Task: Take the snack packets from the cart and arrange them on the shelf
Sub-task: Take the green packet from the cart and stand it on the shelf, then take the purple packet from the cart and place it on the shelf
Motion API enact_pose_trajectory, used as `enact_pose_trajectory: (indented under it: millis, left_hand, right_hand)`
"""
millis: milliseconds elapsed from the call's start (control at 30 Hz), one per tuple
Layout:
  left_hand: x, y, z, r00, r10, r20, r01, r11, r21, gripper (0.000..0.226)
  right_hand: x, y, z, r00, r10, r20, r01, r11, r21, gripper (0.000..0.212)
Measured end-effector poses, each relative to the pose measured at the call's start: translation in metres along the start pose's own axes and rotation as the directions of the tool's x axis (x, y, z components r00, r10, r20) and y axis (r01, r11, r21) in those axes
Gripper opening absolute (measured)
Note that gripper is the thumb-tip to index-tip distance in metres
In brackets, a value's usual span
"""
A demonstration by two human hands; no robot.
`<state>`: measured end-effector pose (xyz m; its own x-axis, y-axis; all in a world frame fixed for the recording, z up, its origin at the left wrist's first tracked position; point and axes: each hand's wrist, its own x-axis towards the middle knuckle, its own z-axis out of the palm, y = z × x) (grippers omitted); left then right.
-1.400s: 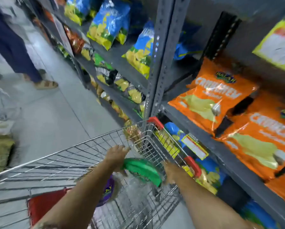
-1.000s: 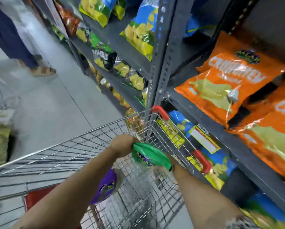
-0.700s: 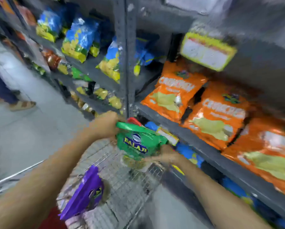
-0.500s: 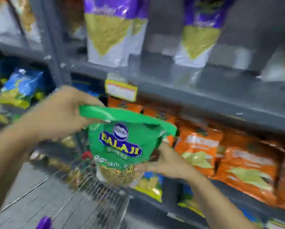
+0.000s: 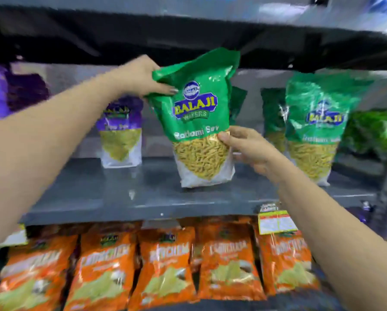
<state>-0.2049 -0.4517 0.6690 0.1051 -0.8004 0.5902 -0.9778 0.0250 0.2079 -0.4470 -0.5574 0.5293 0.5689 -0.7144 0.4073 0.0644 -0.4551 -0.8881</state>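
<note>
The left hand [image 5: 140,78] is closed in a pinch on the crumpled top corner of a green snack packet [image 5: 199,122], and the right hand [image 5: 246,147] has thumb and fingers wrapped round the packet's right edge, about halfway down. Between the two hands the packet stands upright, its base touching or just meeting the grey shelf [image 5: 143,198]; blur makes it hard to say whether its weight is fully down yet.

Just beyond the right hand stands a matching green packet [image 5: 316,131], with more green ones behind it. Past the left hand, further back on the same shelf, is a purple packet [image 5: 120,133]. Below both forearms, the lower shelf carries a row of orange packets [image 5: 165,265].

By my reading, this packet is at the placing step: carried to its row but not yet released. What remains for it is to settle it level with the green neighbours and let go. The cart is out of view, so how many packets are left to shelve cannot be told from here
</note>
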Motion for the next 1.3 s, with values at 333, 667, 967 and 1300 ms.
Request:
enact_pose_trajectory:
  millis: [333,667,967,1300]
  left_hand:
    - [0.104,0.046,0.098,0.953,-0.175,0.245,0.203,0.975,-0.091,0.024]
    - [0.088,0.044,0.091,0.991,-0.129,0.024,0.131,0.966,-0.225,0.05]
    - [-0.109,-0.046,0.074,0.883,-0.031,-0.469,-0.041,0.989,-0.142,0.045]
    - [-0.573,-0.121,0.135,0.392,-0.916,-0.082,0.884,0.4,-0.241,0.015]
  right_hand:
    - [0.055,0.081,-0.045,0.981,0.141,-0.134,-0.137,0.99,0.04,0.023]
    - [0.048,0.084,-0.047,0.977,0.044,-0.21,-0.1,0.959,-0.265,0.058]
    - [0.0,0.04,0.072,0.483,-0.842,-0.238,0.708,0.536,-0.459,0.048]
    - [-0.128,0.12,0.434,0.239,-0.697,0.675,0.906,0.41,0.103,0.048]
